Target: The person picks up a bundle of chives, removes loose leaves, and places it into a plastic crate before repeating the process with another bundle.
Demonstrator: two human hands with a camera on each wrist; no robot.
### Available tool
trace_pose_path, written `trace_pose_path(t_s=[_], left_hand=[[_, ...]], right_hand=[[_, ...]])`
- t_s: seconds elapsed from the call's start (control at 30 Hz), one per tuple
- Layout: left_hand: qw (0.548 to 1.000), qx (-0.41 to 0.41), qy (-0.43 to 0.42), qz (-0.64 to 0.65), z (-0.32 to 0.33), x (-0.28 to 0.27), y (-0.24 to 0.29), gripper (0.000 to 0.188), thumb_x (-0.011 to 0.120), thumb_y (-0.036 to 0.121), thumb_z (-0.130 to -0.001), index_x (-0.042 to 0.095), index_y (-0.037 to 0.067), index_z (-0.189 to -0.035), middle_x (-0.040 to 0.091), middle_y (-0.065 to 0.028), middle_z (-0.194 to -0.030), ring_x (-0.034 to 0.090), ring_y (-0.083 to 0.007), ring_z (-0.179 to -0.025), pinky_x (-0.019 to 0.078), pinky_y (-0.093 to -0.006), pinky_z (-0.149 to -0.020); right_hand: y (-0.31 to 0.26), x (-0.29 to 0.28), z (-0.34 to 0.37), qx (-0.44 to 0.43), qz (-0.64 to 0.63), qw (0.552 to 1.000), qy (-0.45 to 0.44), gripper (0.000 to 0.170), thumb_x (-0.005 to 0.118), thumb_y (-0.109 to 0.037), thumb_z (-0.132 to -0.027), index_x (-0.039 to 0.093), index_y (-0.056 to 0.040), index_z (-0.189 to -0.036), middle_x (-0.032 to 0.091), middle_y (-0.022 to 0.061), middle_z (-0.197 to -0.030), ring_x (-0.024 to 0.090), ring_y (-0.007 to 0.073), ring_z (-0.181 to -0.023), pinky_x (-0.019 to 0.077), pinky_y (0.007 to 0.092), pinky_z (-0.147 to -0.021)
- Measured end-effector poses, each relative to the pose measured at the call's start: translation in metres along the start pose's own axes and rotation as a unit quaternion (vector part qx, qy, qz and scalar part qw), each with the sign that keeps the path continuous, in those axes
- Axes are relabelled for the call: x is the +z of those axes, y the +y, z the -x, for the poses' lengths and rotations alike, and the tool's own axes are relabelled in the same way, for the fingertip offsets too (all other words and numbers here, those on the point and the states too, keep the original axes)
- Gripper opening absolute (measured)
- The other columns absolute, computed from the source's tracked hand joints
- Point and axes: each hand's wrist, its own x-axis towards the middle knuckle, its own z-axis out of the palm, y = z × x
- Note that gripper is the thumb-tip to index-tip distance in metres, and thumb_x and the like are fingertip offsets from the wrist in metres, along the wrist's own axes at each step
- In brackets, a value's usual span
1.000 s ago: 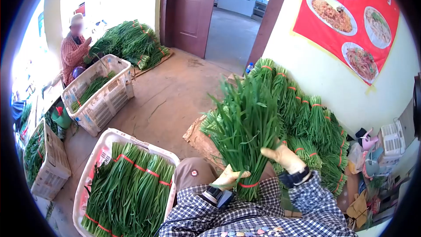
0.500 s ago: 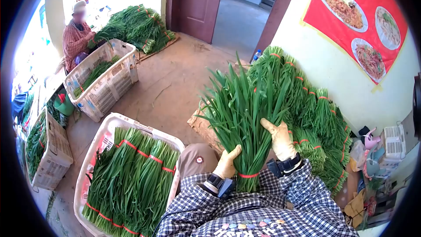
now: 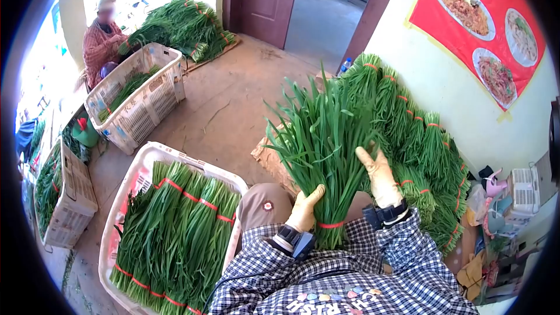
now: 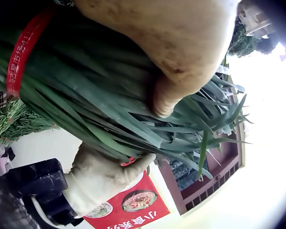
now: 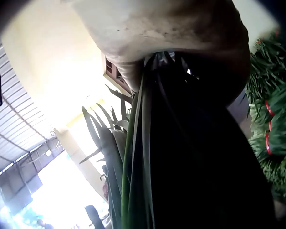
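A bunch of long green leaves point(image 3: 321, 157) stands upright over the lap, a red band round its lower stalks. The left hand point(image 3: 304, 209) grips its left side just above the band, thumb across the front. In the left wrist view the left hand point(image 4: 176, 43) lies over the leaves, the red band point(image 4: 25, 55) beside it. Against the bunch's right side, higher up, the right hand point(image 3: 381, 181) touches the leaves with thumb and fingers spread. From the right wrist the right hand point(image 5: 171, 33) arches over leaves; its fingertips are partly hidden. Both hands wear pale gloves.
A white crate point(image 3: 111, 239) of banded bunches stands left of the lap. Banded bunches point(image 3: 429, 157) are piled along the right wall. Another crate point(image 3: 140, 111), a heap of greens point(image 3: 181, 23) and a seated person point(image 3: 100, 44) are at the back left.
The left hand has shifted from beside the band to round the bunch's side. The right hand came in against the leaves, then its thumb and fingers spread wider. The head view has shifted.
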Motion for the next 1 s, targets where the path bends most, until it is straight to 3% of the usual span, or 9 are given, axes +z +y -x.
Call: trace_pose_path(t_s=[0.1,0.13,0.27,0.33,0.57,0.7,0.8,0.87,1.0], left_hand=[[1.000,-0.007,0.023,-0.004,0.001,0.003,0.001,0.045,0.067,0.027,-0.104,0.057,0.002,-0.141,0.068,-0.0090,-0.130,0.066,-0.0219,-0.115,0.0551,-0.0380,-0.098],[0.999,-0.007,0.037,0.001,0.001,0.004,0.001,0.044,0.069,0.026,-0.103,0.059,0.001,-0.139,0.069,-0.0092,-0.129,0.067,-0.0206,-0.113,0.0556,-0.0358,-0.097],[0.999,-0.002,0.036,-0.002,-0.004,-0.003,-0.007,0.044,0.069,0.025,-0.104,0.060,0.001,-0.139,0.069,-0.0091,-0.128,0.067,-0.0199,-0.112,0.0556,-0.0352,-0.096],[0.999,0.003,0.040,0.002,-0.003,0.000,-0.005,0.043,0.068,0.025,-0.104,0.060,0.001,-0.139,0.069,-0.0090,-0.127,0.067,-0.0197,-0.111,0.0556,-0.0350,-0.096],[0.999,-0.004,0.025,0.022,-0.003,-0.002,-0.004,0.041,0.066,0.024,-0.105,0.060,0.002,-0.139,0.069,-0.0092,-0.128,0.067,-0.0202,-0.112,0.0555,-0.0355,-0.097],[0.999,-0.005,0.035,0.024,-0.002,0.001,-0.004,0.040,0.066,0.023,-0.105,0.060,0.002,-0.139,0.069,-0.0090,-0.129,0.067,-0.0201,-0.112,0.0553,-0.0355,-0.097],[1.000,0.000,0.024,0.019,-0.002,-0.002,-0.006,0.040,0.065,0.023,-0.105,0.060,0.002,-0.139,0.069,-0.0087,-0.129,0.067,-0.0201,-0.112,0.0551,-0.0354,-0.097],[0.999,-0.007,0.028,0.016,-0.003,-0.002,-0.006,0.040,0.066,0.023,-0.105,0.060,0.003,-0.139,0.069,-0.0088,-0.129,0.067,-0.0201,-0.113,0.0554,-0.0356,-0.097],[0.999,-0.010,0.031,0.014,-0.002,-0.001,-0.002,0.041,0.067,0.024,-0.104,0.060,0.004,-0.139,0.069,-0.0091,-0.129,0.067,-0.0204,-0.113,0.0559,-0.0362,-0.096]], right_hand=[[0.007,-0.010,0.003,-0.128,0.071,0.985,0.096,0.048,0.070,-0.017,-0.102,0.053,-0.0032,-0.145,0.068,0.0101,-0.131,0.064,0.0159,-0.117,0.0526,0.0307,-0.101],[-0.014,0.000,0.019,-0.222,0.233,0.941,0.104,0.039,0.069,-0.011,-0.100,0.060,-0.0033,-0.137,0.071,0.0096,-0.126,0.068,0.0187,-0.112,0.0550,0.0314,-0.098],[-0.027,0.024,0.055,-0.415,0.395,0.814,-0.092,0.030,0.070,-0.007,-0.095,0.070,-0.0096,-0.125,0.075,0.0103,-0.114,0.073,0.0252,-0.098,0.0577,0.0362,-0.090],[-0.015,0.029,0.057,-0.407,0.477,0.775,-0.075,0.028,0.072,-0.008,-0.094,0.071,-0.0106,-0.122,0.076,0.0094,-0.108,0.072,0.0266,-0.091,0.0572,0.0365,-0.084],[0.000,0.029,0.039,-0.289,0.352,0.889,-0.044,0.028,0.076,-0.016,-0.091,0.071,-0.0085,-0.117,0.076,0.0124,-0.101,0.074,0.0299,-0.084,0.0588,0.0378,-0.075],[-0.004,0.034,0.039,-0.238,0.406,0.882,-0.040,0.030,0.079,-0.024,-0.089,0.072,-0.0072,-0.112,0.076,0.0125,-0.098,0.074,0.0300,-0.085,0.0590,0.0378,-0.075],[0.003,0.034,0.035,-0.260,0.489,0.831,-0.043,0.032,0.080,-0.030,-0.088,0.071,-0.0056,-0.108,0.076,0.0125,-0.096,0.075,0.0298,-0.085,0.0589,0.0377,-0.075],[0.010,0.035,0.033,-0.163,0.476,0.863,-0.036,0.035,0.080,-0.034,-0.089,0.071,-0.0036,-0.104,0.075,0.0127,-0.093,0.074,0.0291,-0.083,0.0582,0.0374,-0.073],[0.016,0.027,0.028,-0.078,0.402,0.911,-0.051,0.032,0.080,-0.031,-0.091,0.071,-0.0021,-0.103,0.073,0.0129,-0.088,0.072,0.0237,-0.074,0.0567,0.0341,-0.071]])
